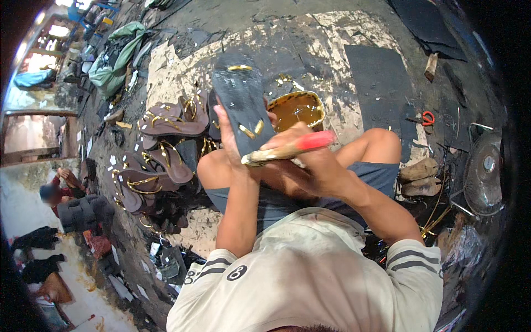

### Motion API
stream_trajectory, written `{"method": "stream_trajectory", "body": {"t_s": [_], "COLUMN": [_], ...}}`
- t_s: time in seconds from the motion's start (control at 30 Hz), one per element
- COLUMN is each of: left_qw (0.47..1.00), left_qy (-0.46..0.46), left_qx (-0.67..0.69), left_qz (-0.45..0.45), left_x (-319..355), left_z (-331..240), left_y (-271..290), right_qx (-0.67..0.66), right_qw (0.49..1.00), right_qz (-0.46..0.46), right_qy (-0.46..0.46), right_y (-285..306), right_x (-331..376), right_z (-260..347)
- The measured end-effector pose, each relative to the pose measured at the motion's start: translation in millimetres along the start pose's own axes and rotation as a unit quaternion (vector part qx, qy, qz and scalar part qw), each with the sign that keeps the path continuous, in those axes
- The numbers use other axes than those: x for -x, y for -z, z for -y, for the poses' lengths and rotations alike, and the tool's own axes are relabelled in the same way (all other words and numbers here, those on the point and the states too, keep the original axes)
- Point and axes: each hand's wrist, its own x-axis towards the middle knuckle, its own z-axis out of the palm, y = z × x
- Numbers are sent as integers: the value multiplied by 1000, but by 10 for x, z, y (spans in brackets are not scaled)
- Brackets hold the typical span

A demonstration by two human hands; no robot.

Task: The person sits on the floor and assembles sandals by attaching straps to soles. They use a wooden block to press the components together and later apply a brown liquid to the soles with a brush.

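Observation:
A black sandal sole (241, 97) is held up in front of me, its underside showing, wet and shiny in places. Short gold strap ends lie folded on it, one near the toe and two nearer the heel. Closed round its edges is my left hand (225, 130), thumb on the left side and fingertips showing on the right. My right hand (304, 150) grips a brush (318, 140) with a red end; its pale tip lies at the heel end of the sole. Just beyond the hands stands an open container (321, 117) with amber liquid (296, 112) in it.
Many brown sandals with gold straps (168, 160) are piled at my left. To the right are wooden shoe lasts (419, 185), red-handled scissors (428, 118) and a fan (487, 166). A black sheet (379, 83) lies on the floor ahead. Another person (52, 193) is at far left.

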Motion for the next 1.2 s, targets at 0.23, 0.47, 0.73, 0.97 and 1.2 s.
{"method": "stream_trajectory", "body": {"t_s": [0.23,0.47,0.73,0.97,1.2], "left_qw": [991,998,999,973,907], "left_qy": [-10,-37,10,-34,43], "left_qx": [109,-32,15,-139,-110], "left_qz": [-74,-32,-36,-179,-405], "left_x": [157,36,117,-1174,-1092], "left_z": [219,-81,64,-581,-501], "left_y": [121,151,43,1437,1611], "right_qx": [96,17,63,-113,-27], "right_qw": [995,998,993,955,882], "right_qz": [-4,-6,-33,-196,-382], "right_qy": [3,58,92,-190,-275], "right_y": [-96,-56,-155,422,808], "right_x": [-434,-111,-291,-201,207], "right_z": [-436,98,-283,-34,-712]}}
